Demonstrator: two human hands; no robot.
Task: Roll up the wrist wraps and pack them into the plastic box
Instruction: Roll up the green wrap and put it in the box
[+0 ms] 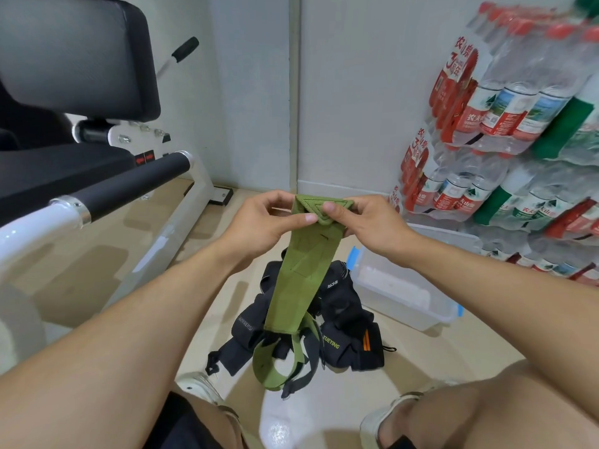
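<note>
Far left: a gym bench [74, 56] with black pads, white frame and a black foam roller [136, 184], standing on a pale tiled floor [107, 254]. Nearer the middle, the left hand [259, 222], fingers curled, thumb pressed on the folded top end of a green wrap [298, 273], pinching it from the left side. Held up in mid-air between both hands, that wrap, its top end turned over into a small triangular fold; below the hands, the rest hanging straight down, ending in a green loop just above the floor. Directly beneath, on the floor between the knees, a pile of black wraps [340, 332], tangled, some with yellow lettering and an orange stripe; the hanging green end overlapping the pile in this view, contact not clear. To the right of the fold, the right hand [372, 222], thumb on the front of the triangle and fingers curled behind, gripping the same top end. Lower right of it, a clear plastic box [405, 299] with blue clips, open, on the floor just beside the pile, something white inside. Far right, stacked shrink-wrapped packs of water bottles [518, 118] with red and green labels against the wall.
</note>
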